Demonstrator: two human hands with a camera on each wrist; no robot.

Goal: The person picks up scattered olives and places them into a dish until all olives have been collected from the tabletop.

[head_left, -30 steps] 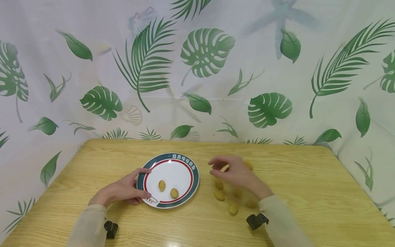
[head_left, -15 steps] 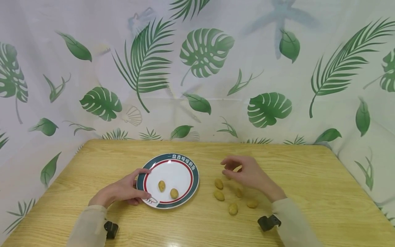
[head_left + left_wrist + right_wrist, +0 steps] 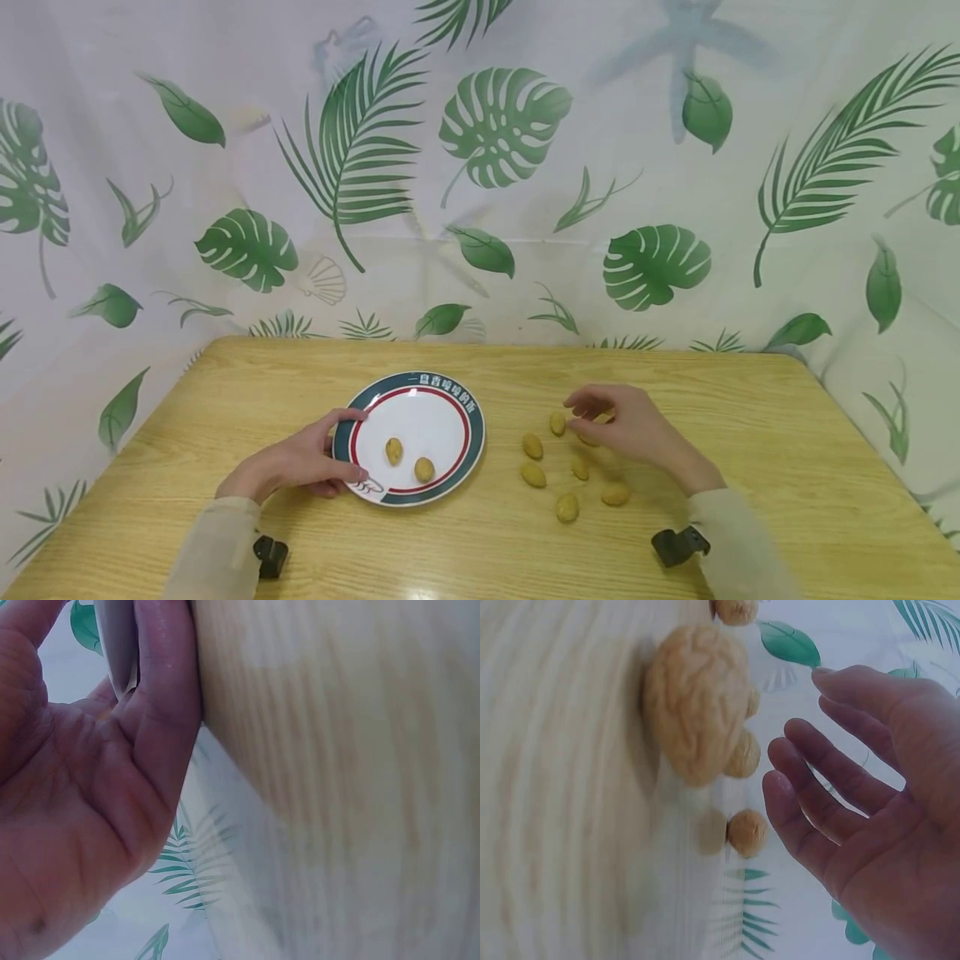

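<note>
My left hand grips the left rim of a round plate with a white middle, a red ring and a dark green border. Its thumb and index finger lie on the rim; in the left wrist view the plate's edge sits between thumb and fingers. Two tan, oval walnuts lie on the plate. Right of it, several wrinkled walnuts are scattered on the table. My right hand hovers over the far right of them, fingers loosely curved, holding nothing. One walnut is partly hidden beneath it.
The wooden table ends at the back against a white curtain printed with green leaves. Black wrist cameras are worn on both forearms. In the right wrist view, a large walnut stands close to the lens.
My right hand has moved to the right, uncovering several walnuts, including one left of its fingertips. The left hand, the plate and the walnuts on it stay where they were.
</note>
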